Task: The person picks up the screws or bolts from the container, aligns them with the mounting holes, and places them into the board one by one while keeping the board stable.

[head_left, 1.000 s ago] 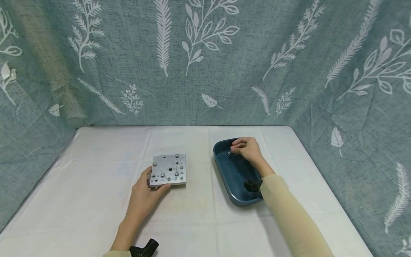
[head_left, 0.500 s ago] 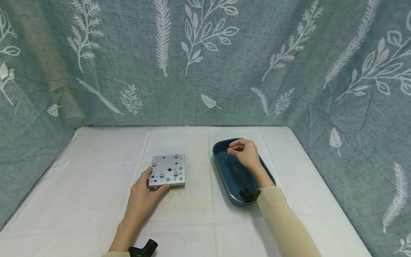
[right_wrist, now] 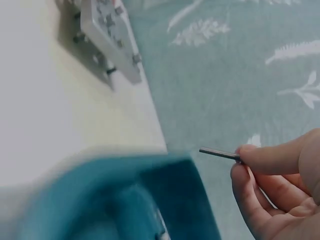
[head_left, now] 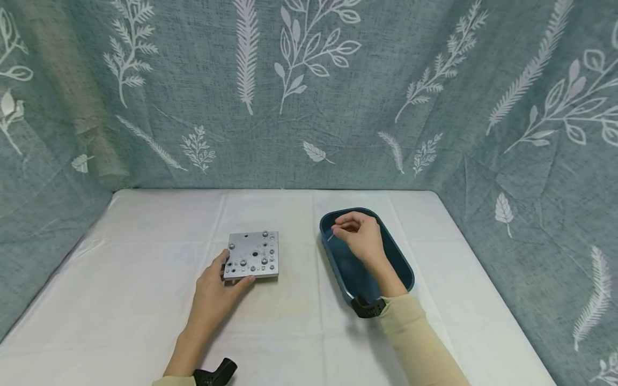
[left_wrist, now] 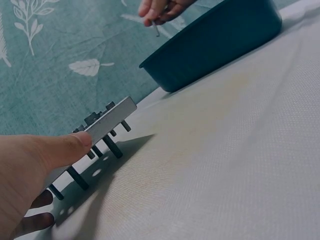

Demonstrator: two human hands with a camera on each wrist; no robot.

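Observation:
A square metal plate (head_left: 254, 247) with holes and several screws in it is held by my left hand (head_left: 215, 292), thumb on the near edge and fingers at the left side. In the left wrist view, screw ends stick out below the plate (left_wrist: 112, 120), which is raised off the cloth on them. My right hand (head_left: 363, 239) pinches a thin metal pin (right_wrist: 219, 153) between thumb and fingertips, above the far left part of a blue tray (head_left: 345, 268). Most of the pin's length points away from the fingertips.
White cloth (head_left: 299, 321) covers the table, and a green leaf-patterned curtain (head_left: 309, 123) rises behind it. Something small and shiny, blurred, lies in the tray (right_wrist: 120, 170) in the right wrist view.
My right hand has moved left and slightly towards me over the tray, carrying the pin towards the tray's left rim. The left hand and plate have stayed in place.

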